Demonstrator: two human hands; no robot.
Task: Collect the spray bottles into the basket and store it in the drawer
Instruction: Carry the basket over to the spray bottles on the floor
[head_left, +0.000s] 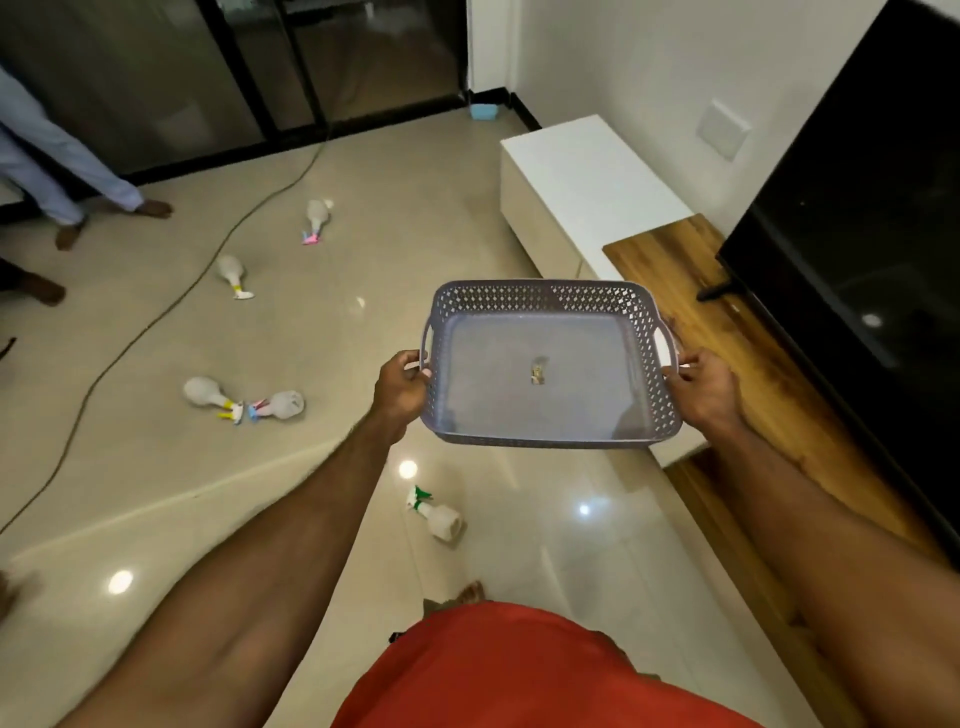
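Grey basket (540, 447) held level above floor, left hand (402, 392) and right hand (701, 387) clamped on side handles. Five spray bottles (439, 517) lying scattered below and left of basket.

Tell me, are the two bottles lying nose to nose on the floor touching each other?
Cannot tell. In the head view, the yellow-trigger bottle and blue-trigger bottle lie with spray heads together, but blur hides any gap.

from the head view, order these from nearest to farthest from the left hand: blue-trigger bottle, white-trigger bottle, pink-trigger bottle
From the left hand:
1. Blue-trigger bottle, on the floor just to its left.
2. White-trigger bottle, farther left and ahead.
3. Pink-trigger bottle, farthest ahead, by the cable.
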